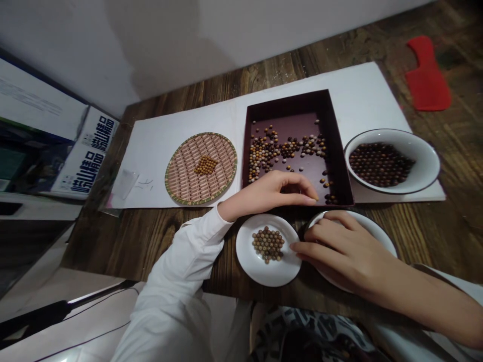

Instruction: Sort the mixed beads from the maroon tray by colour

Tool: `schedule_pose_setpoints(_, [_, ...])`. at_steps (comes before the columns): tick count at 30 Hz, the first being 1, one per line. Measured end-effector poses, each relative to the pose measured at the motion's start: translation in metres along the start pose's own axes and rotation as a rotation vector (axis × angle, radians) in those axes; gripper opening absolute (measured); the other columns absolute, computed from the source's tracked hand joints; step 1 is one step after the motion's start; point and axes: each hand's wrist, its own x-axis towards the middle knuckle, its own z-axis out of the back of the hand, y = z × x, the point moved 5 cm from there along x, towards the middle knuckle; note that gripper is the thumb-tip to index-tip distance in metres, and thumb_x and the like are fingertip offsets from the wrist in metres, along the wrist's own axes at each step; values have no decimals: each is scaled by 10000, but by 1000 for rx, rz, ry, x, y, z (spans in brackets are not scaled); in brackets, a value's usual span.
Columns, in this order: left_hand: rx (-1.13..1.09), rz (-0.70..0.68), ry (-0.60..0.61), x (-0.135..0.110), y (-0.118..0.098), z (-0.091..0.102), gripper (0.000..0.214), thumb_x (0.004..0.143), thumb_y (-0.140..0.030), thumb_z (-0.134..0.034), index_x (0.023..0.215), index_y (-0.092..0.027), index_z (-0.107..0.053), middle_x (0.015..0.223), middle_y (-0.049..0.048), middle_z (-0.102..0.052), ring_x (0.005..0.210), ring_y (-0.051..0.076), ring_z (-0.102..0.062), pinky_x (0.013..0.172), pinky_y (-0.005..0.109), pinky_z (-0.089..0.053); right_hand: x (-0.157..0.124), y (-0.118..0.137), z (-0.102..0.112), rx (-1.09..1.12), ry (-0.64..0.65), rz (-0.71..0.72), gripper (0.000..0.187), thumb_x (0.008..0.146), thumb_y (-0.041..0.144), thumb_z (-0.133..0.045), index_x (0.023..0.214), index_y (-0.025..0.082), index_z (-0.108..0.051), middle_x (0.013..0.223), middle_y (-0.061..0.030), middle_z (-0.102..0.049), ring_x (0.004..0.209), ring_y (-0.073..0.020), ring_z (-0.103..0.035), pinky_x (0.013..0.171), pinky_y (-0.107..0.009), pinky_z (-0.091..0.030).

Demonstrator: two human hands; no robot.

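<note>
My left hand [273, 193] reaches over the front wall of a dark maroon box tray [287, 103], with its fingertips curled down near a small cluster of beads [327, 199]. Whether those fingers pinch a bead is too small to tell. Many mixed brown and tan beads [267, 151] lie scattered on the tray floor. My right hand [347, 249] rests with its fingers apart on a white plate [372, 232], hiding most of it. Its fingertips lie beside a smaller white plate [256, 266] holding a heap of speckled beads [267, 245].
A round woven tray [181, 171] holds tan beads, and a white bowl [428, 166] holds dark beads. White paper [362, 85] lies under these on a wooden table [445, 236]. A red object [427, 75] lies at the back right, with printed cartons [86, 161] at left.
</note>
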Motion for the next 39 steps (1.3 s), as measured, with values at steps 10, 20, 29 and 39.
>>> schedule_pose_setpoints(10, [-58,-59,43,-1,-2,2,185,862,-314,-684,919,-140,-704,978,29,-707,940,117,-637,861,239,-454,2,-21,32,-50,-181,-221,148,936,161,-545,1067,216,-589,858,-14,-664,777,-156,-572,785,-351,-385])
schedule_pose_setpoints(20, [-21,-55,69,-1,-2,0,160,856,-313,-682,882,-160,-723,997,43,-693,957,145,-632,896,271,-454,9,-31,35,-109,-199,-246,167,917,167,-595,1073,225,-572,856,-20,-653,772,-159,-545,738,-330,-395])
schedule_pose_setpoints(29, [14,-53,85,-1,-4,-1,141,867,-285,-670,905,-163,-729,1000,36,-702,952,134,-637,893,256,-461,8,-32,35,-151,-219,-178,172,884,145,-649,1036,198,-588,864,-25,-676,751,-144,-578,756,-351,-390])
schedule_pose_setpoints(39, [-49,-11,67,-3,-4,-1,137,851,-273,-693,930,-167,-726,973,25,-721,926,127,-647,865,243,-473,10,-43,45,77,-185,-248,90,932,214,-578,970,233,-657,829,-14,-660,763,-139,-604,680,-283,-451])
